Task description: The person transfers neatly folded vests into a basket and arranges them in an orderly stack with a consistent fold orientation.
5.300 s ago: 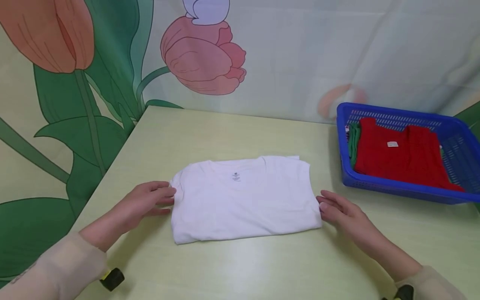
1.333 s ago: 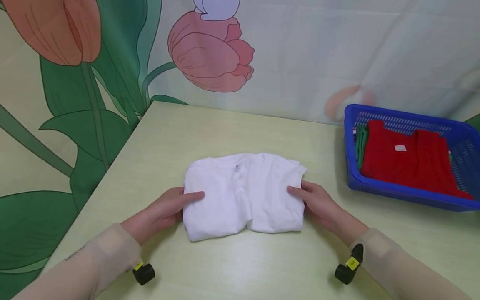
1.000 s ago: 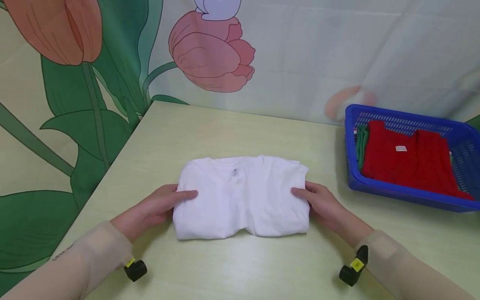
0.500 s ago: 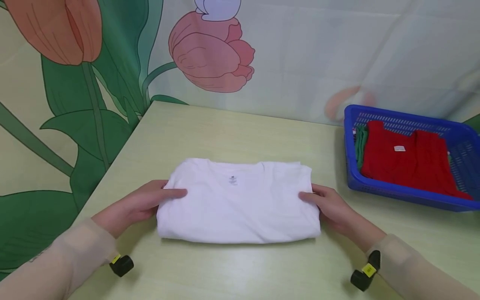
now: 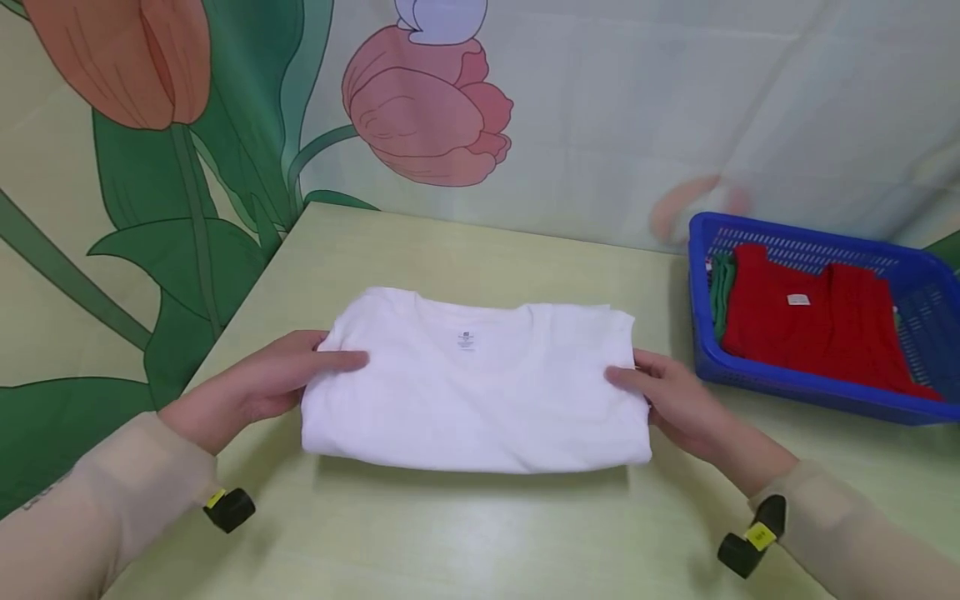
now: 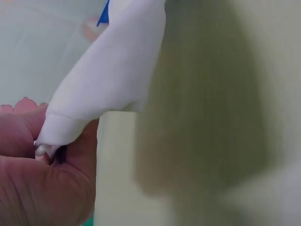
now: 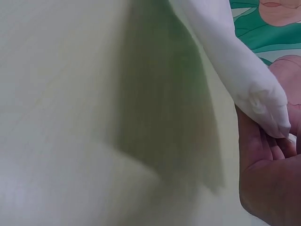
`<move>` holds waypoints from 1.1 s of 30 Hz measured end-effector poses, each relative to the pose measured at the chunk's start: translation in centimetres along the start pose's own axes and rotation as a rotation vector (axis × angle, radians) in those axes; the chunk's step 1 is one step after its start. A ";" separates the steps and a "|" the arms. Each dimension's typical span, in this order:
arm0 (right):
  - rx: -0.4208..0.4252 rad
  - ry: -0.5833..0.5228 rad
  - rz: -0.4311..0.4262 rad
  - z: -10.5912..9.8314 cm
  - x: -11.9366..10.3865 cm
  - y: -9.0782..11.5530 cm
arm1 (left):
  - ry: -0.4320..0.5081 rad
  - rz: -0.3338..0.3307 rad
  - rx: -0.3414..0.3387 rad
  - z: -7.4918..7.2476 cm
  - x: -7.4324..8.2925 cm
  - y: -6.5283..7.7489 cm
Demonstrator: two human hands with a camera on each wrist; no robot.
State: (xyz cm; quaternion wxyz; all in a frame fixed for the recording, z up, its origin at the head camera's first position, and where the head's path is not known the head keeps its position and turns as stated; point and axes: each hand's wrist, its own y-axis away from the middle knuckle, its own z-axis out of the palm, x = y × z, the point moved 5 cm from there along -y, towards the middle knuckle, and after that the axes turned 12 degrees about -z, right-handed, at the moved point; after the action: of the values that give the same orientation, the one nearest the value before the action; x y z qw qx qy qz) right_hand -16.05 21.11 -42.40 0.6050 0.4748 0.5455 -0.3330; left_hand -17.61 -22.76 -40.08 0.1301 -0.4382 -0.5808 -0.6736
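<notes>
A folded white T-shirt (image 5: pixel 472 392), with a small printed neck label, is held between both hands in the head view. My left hand (image 5: pixel 273 375) grips its left side, thumb on top and fingers underneath. On the opposite side my right hand (image 5: pixel 678 404) holds the shirt the same way. Both wrist views show the cloth (image 6: pixel 108 66) raised off the table, its shadow falling below. In the right wrist view the shirt's end (image 7: pixel 263 99) lies in my right hand's grasp, and the fingers are partly hidden under the fabric.
A blue plastic basket (image 5: pixel 810 392) stands at the table's right, holding a folded red garment (image 5: pixel 817 333) and a green one (image 5: pixel 722 292). The pale table (image 5: pixel 465 533) meets a flower-printed curtain (image 5: pixel 600 125) at its back edge.
Earlier the shirt lay flat with hands beside it; then both hands gripped its sides, bunched it inward and spread it straight again. Now it has risen off the table.
</notes>
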 end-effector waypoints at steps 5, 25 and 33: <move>0.014 0.031 -0.008 -0.7 -2.2 0.4 | -0.035 0.029 0.002 -0.3 2.2 0.9; 0.082 0.187 -0.024 -5.0 -9.3 0.5 | -0.113 0.116 0.057 0.3 10.6 3.4; 0.087 0.128 -0.034 -7.0 -11.7 0.4 | -0.115 0.157 0.072 1.0 13.1 3.9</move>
State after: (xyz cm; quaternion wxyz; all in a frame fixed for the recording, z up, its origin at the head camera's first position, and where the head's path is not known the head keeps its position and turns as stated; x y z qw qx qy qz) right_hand -20.24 26.43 -30.56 0.5420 0.5117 0.5759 -0.3357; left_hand -22.14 -18.60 -27.81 0.1646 -0.5152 -0.5750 -0.6139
